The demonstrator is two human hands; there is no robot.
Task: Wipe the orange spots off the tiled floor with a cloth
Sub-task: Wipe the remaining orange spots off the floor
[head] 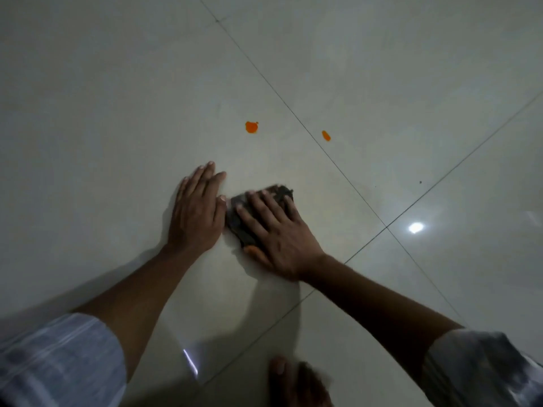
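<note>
View from a head-worn camera, looking down at a pale, glossy tiled floor (117, 113) crossed by thin dark grout lines.

The right hand (273, 230) lies flat on a dark, crumpled cloth (235, 218), pressing it against the floor. Its fingers (258, 207) are spread and extended, pinning the cloth under the palm rather than clenching it. The left hand (197, 212) rests flat on the bare tile just beside the cloth, fingers straight and released, holding nothing; its thumb tip is close to the cloth's edge. It appears to be bracing the body.

Two orange spots remain ahead of the hands. The larger orange spot (251, 127) sits on the same tile as the hands. The smaller orange spot (326, 135) lies to its right, just past a diagonal grout line (279, 95). Neither touches the cloth.

A bare foot (296, 383) shows at the bottom edge, and light rolled sleeves (58, 362) cover both upper forearms.

To do this step well, it looks best to slide the cloth forward with steady downward pressure over the larger spot first, then sweep right across the grout line to the smaller one. Turning to a fresh part of the cloth between spots should limit smearing, and the grout may need an extra pass.
</note>
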